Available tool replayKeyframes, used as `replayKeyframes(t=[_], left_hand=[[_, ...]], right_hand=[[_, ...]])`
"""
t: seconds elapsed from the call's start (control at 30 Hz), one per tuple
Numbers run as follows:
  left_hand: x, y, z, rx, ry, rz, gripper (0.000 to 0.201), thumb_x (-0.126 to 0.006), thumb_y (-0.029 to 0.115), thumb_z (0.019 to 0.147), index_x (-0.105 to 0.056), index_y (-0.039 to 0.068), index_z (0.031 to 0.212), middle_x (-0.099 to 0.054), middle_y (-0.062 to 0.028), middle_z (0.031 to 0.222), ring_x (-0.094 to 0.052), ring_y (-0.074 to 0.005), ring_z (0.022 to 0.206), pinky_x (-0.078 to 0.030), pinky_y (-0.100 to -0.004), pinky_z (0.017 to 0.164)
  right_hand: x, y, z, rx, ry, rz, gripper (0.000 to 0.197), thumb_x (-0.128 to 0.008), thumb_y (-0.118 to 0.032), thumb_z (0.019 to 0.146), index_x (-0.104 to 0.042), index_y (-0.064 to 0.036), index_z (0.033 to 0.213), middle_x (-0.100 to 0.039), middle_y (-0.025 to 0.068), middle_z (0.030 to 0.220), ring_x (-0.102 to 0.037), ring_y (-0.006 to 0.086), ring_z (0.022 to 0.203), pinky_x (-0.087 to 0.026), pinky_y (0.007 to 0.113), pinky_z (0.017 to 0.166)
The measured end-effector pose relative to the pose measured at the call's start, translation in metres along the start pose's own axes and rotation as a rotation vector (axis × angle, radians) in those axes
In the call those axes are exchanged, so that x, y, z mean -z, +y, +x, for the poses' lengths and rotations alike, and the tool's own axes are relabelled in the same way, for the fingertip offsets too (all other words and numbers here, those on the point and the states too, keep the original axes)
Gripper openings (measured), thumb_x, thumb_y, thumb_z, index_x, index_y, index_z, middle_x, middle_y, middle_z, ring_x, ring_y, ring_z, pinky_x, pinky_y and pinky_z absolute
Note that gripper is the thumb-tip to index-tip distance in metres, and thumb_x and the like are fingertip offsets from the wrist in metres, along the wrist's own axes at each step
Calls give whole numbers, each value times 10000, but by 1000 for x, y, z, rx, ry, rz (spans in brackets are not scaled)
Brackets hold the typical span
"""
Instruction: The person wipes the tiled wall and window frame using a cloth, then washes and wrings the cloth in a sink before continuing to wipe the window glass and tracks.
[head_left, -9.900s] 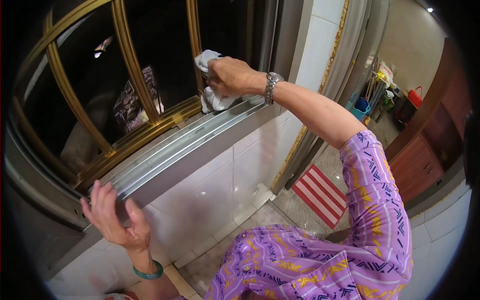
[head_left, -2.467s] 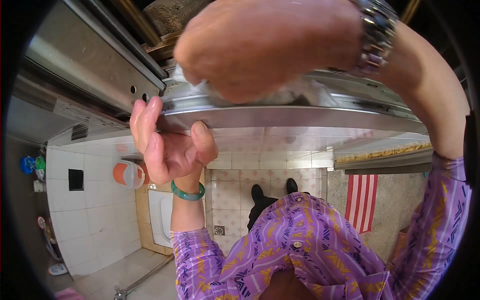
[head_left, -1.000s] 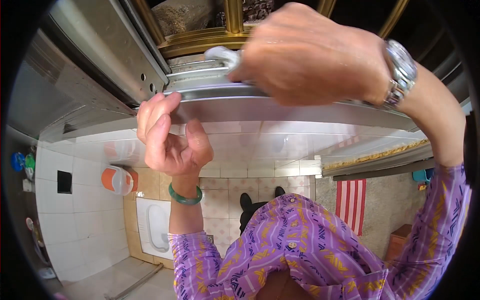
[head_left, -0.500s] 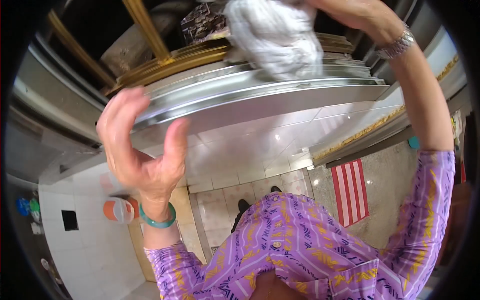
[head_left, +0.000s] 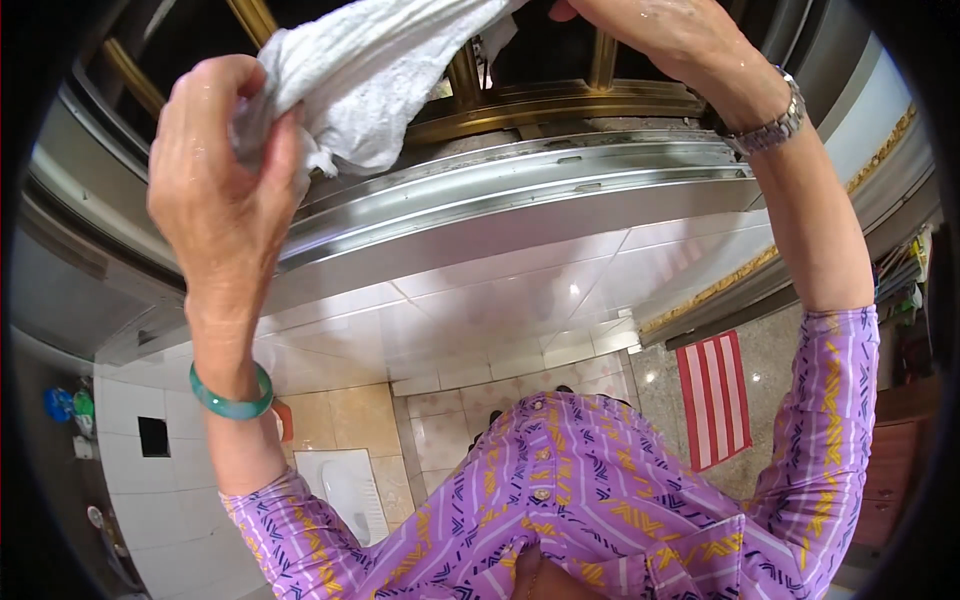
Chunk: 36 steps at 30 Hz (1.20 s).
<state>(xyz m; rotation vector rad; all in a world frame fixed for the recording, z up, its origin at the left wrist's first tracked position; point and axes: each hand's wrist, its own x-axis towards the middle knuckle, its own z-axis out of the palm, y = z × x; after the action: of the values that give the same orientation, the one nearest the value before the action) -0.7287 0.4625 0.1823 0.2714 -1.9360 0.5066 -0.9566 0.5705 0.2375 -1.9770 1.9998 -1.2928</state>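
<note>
A white cloth point(head_left: 365, 85) stretches from the upper left toward the top edge, where its far end passes out of sight. My left hand point(head_left: 215, 165) is closed on its left end, thumb and fingers pinching the crumpled fabric. Near the top right is my right hand point(head_left: 665, 35), wet with drops; most of its fingers are cut off by the upper edge, so whether it grips the cloth is hidden. Beneath the cloth runs a silver metal window track point(head_left: 520, 175), with gold-coloured window bars point(head_left: 560, 105) just beyond it.
A tiled wall point(head_left: 480, 265) drops below the sill to a tiled floor. To the right lies a red-and-white striped mat point(head_left: 715, 400). A white squat toilet point(head_left: 342, 490) is set in the floor at lower left. Stone-edged trim point(head_left: 715, 285) runs along the right.
My left hand was open and apart from the cloth; now it has risen and grips it. The cloth, formerly bunched near my right hand, is spread out leftward.
</note>
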Motion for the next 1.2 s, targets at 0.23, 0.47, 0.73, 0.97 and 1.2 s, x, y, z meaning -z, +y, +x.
replayKeyframes(t=[0.23,0.47,0.73,0.97,1.2], left_hand=[[13,-10,-10,-30,-137,82,270,-713,57,744,-577,103,973,-613,-41,845,-605,-245,733,-489,-307,645],[34,-19,-34,13,-149,257,282,-727,39,688,-570,118,909,-570,-17,780,-584,-209,726,-471,-310,610],[45,-5,-28,344,-375,148,236,-749,140,723,-581,108,885,-533,-64,598,-509,-248,524,-420,-318,502],[33,-19,27,429,-120,-492,127,-655,57,856,-645,6,973,-644,24,840,-559,-46,766,-435,-175,683],[55,-17,-18,15,-388,208,116,-667,6,746,-627,36,851,-504,-73,842,-546,-233,735,-445,-289,645]], right_hand=[[-9,-3,-14,193,-155,91,250,-546,-159,887,-531,2,697,-556,52,589,-504,98,511,-411,257,456],[-48,-10,-13,488,-227,-111,102,-590,-81,841,-532,0,819,-572,150,595,-606,257,556,-462,355,524],[-44,-27,11,182,-305,-213,181,-548,-116,838,-616,39,774,-594,106,630,-554,162,555,-482,301,528],[14,-34,-4,588,376,-76,117,-559,-85,867,-552,23,821,-608,88,674,-588,115,553,-502,219,470],[-22,-10,-12,334,-412,-91,135,-637,-94,820,-556,-14,892,-554,70,790,-518,144,625,-439,265,547]])
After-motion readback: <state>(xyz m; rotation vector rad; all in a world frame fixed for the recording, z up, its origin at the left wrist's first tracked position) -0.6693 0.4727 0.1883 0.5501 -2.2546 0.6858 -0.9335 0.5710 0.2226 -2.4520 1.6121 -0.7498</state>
